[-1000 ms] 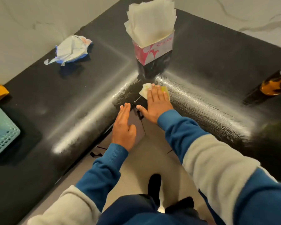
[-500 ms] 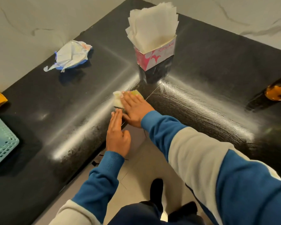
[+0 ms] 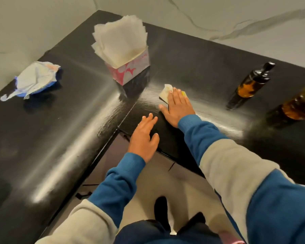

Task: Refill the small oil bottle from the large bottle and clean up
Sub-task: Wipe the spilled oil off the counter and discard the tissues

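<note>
My right hand [image 3: 178, 107] lies flat on a folded white and yellow tissue [image 3: 166, 91], pressing it onto the black counter [image 3: 69, 124] just right of the inner corner. My left hand [image 3: 144, 136] rests flat at the counter's inner edge, fingers together, holding nothing. A small dark oil bottle [image 3: 250, 85] with a black pump top stands at the right. Beside it, at the frame's right edge, is the large bottle [image 3: 299, 106] of amber oil, partly cut off.
A red and white box stuffed with napkins [image 3: 123, 50] stands behind my hands. A crumpled white and blue wrapper [image 3: 37, 79] lies at the far left. Marble walls close the counter's back. Streaks shine on the surface. My feet show on the floor below.
My right hand has slid the tissue to the right along the counter, from left of the corner to right of it. The view has swung right, bringing both bottles in.
</note>
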The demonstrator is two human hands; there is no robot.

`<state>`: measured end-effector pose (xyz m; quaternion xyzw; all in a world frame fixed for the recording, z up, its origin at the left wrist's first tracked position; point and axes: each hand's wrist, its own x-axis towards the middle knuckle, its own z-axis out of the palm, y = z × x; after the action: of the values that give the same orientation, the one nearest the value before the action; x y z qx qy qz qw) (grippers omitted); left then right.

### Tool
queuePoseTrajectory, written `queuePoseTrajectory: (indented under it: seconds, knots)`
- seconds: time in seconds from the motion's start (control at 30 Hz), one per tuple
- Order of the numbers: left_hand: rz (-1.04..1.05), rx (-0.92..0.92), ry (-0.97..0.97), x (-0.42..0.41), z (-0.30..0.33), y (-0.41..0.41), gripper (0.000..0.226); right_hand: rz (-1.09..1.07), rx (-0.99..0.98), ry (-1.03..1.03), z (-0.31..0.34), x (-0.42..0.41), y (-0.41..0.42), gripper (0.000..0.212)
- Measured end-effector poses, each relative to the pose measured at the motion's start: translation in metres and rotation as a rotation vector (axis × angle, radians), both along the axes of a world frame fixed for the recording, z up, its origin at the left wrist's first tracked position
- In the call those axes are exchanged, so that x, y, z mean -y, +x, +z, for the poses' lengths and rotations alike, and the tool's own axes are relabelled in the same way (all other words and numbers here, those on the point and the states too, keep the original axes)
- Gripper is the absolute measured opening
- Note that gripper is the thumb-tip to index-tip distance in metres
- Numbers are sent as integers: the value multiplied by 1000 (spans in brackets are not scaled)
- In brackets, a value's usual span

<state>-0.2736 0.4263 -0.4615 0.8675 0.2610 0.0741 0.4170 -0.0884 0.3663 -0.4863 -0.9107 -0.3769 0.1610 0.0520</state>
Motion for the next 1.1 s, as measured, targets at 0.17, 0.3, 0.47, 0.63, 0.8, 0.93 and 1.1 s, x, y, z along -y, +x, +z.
queuePoseTrajectory:
  seconds: [0.17, 0.3, 0.47, 0.63, 0.8, 0.93, 1.1]
  knots:
    - [-299, -137, 187, 37, -9, 33, 60, -149, 19, -37, -1, 80, 16, 81]
    - [-529, -224, 341, 72, -11, 54, 61, -285, 43, -58, -3, 155, 16, 84]
    - [-729, -242, 452, 124, -10, 68, 62, -472, 57, -75, -5, 243, 2, 85]
    - [-886, -214, 480, 173, -10, 71, 64, -609, 86, -82, -5, 314, -36, 84]
    - [-888, -225, 448, 197, -12, 67, 69, -719, 107, -80, -3, 372, -89, 85]
    - [-874, -203, 395, 191, -14, 64, 68, -782, 104, -79, -6, 398, -135, 90]
    - [-858, -188, 375, 191, -16, 64, 68, -701, 84, -56, -12, 379, -172, 93]
